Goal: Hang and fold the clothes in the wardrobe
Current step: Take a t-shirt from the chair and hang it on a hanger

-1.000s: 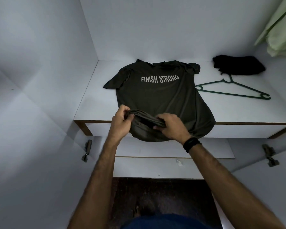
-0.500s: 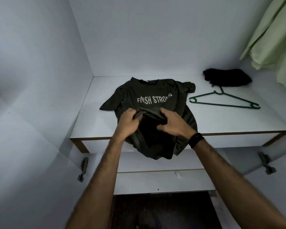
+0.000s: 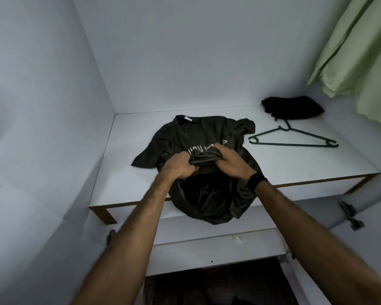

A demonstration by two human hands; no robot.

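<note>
A dark T-shirt (image 3: 198, 137) is spread on the white wardrobe shelf (image 3: 128, 172), its lower part hanging over the front edge. Its bunched hem is gripped by the left hand (image 3: 180, 167) and the right hand (image 3: 231, 161), fingers curled round the cloth, the hands close together. A green hanger (image 3: 295, 140) lies just beside the shirt, near a black folded garment (image 3: 292, 107).

White wardrobe shelf (image 3: 273, 168); metal door hinge (image 3: 351, 216) at lower right; dark floor (image 3: 218, 282) below; black wristband (image 3: 256, 180).
</note>
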